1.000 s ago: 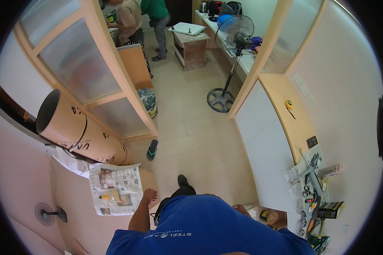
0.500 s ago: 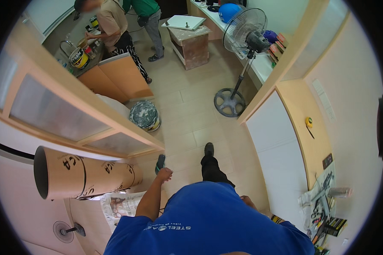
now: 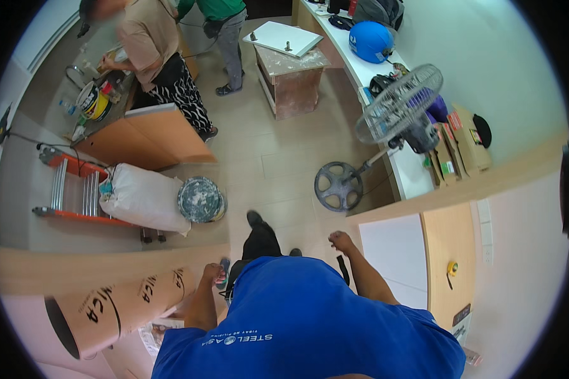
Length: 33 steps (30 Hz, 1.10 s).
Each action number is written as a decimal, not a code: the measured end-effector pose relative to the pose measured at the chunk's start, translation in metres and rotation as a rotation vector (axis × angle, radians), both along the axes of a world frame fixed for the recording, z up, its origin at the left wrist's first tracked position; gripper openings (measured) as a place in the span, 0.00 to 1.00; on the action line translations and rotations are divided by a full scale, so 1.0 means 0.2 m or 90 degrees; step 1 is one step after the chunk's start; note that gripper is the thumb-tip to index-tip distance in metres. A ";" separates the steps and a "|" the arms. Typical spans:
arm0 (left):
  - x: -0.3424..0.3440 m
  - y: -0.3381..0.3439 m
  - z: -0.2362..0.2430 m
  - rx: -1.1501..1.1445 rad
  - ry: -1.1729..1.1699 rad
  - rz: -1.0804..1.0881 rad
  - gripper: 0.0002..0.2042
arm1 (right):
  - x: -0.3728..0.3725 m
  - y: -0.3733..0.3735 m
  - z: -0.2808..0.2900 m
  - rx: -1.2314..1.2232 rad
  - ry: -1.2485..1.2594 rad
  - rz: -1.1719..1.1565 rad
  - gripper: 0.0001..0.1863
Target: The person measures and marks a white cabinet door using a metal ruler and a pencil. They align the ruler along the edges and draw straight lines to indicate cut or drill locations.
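roll: big cardboard tube [image 3: 117,309], tan with dark lettering, lying on its side along the near wooden ledge [image 3: 57,268], open dark end toward the lower left; judged stiff, bulky, light for its size, apt to roll
grip point: best taken around the barrel near the right end, or cradled from beneath; smooth skin likely slick
left hand [image 3: 212,273]: fingers curled together at the tube's right end, just beside or touching it; seems to pinch a small reddish-green object [image 3: 224,265], kind unclear
right hand [image 3: 341,240]: loosely fisted, knuckles up, near the ledge corner by the white panel [image 3: 392,259]; holds nothing that I can see
nearby: white sack [image 3: 142,199]; lidded bucket [image 3: 200,199]; pedestal fan [image 3: 395,104]
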<state>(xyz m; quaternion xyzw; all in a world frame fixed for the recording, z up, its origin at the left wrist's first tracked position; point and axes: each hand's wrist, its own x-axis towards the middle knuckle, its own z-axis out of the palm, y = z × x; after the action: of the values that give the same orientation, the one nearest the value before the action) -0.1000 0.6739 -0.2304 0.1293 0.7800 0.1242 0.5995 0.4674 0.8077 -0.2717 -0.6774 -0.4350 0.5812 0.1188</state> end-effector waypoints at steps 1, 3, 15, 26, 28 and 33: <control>0.01 0.14 -0.03 -0.001 -0.002 -0.013 0.11 | -0.02 0.20 0.04 0.004 -0.003 -0.006 0.13; 0.01 0.40 -0.08 -0.004 -0.001 -0.035 0.11 | -0.11 0.55 0.07 0.029 0.006 -0.030 0.13; -0.32 2.57 0.11 0.131 -0.065 -0.124 0.03 | -0.49 1.46 0.06 -0.011 -0.057 -0.091 0.11; 0.10 4.06 0.22 0.193 -0.192 -0.163 0.12 | -0.50 2.13 -0.29 -0.075 0.032 -0.165 0.07; 0.09 4.22 0.27 0.199 -0.198 -0.093 0.12 | -0.53 2.39 -0.26 -0.037 0.025 -0.114 0.07; 0.45 4.75 0.33 0.213 -0.293 -0.002 0.10 | -0.10 3.07 -0.34 0.153 -0.200 0.110 0.12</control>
<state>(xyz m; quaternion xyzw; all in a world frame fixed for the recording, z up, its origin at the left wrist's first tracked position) -0.0107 1.6238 -0.1647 0.1960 0.5920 0.2766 0.7311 0.4479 1.4222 -0.3405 -0.7009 -0.5706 0.4206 0.0790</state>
